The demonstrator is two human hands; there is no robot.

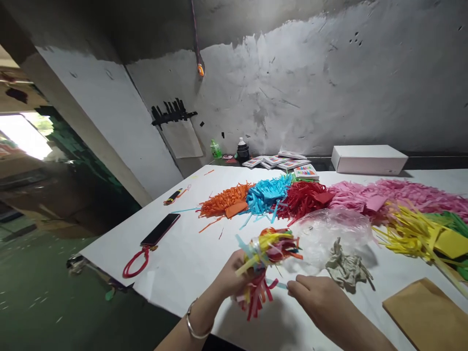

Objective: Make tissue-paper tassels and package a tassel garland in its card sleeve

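Note:
My left hand [231, 278] grips a bundle of mixed-colour paper strips [268, 248] around its middle, where clear tape or film wraps it. Strips stick out above and below the fist. My right hand [314, 292] sits just to the right of the bundle's lower end, its fingertips pinched on a thin light-blue strip [276, 283]. Both hands hover over the white table [183, 258] near its front edge.
Behind lie piles of cut paper: orange [224, 201], blue [266, 192], red [305, 197], pink [395, 192], yellow [417, 231]. A clear plastic bag [329, 231], a crumpled grey wad [345, 268], a brown envelope [427, 312], a phone with red cord [160, 229], a white box [367, 158] and bottles at the wall.

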